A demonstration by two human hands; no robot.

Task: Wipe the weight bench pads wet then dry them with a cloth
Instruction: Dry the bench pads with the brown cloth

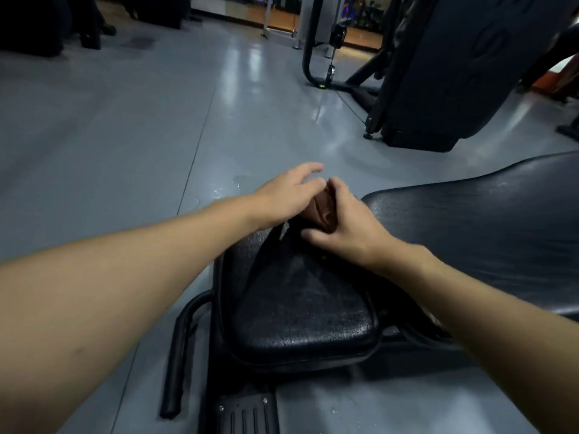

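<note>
A black cracked seat pad [300, 311] of the weight bench lies below me, and the long black back pad [488, 227] stretches away to the right. A brown cloth [324, 209] sits bunched at the far end of the seat pad, between my two hands. My left hand [291, 192] lies over the cloth's left side with fingers extended. My right hand [347, 223] presses on the cloth's right side, thumb spread toward me. Most of the cloth is hidden under the hands.
Black frame tubes [180, 355] and a ribbed foot plate [247, 415] sit below the seat. Grey glossy floor [125, 136] spreads left, with water drops [219, 191] near the bench. A dark machine [448, 73] and cable frame [313, 51] stand at back right.
</note>
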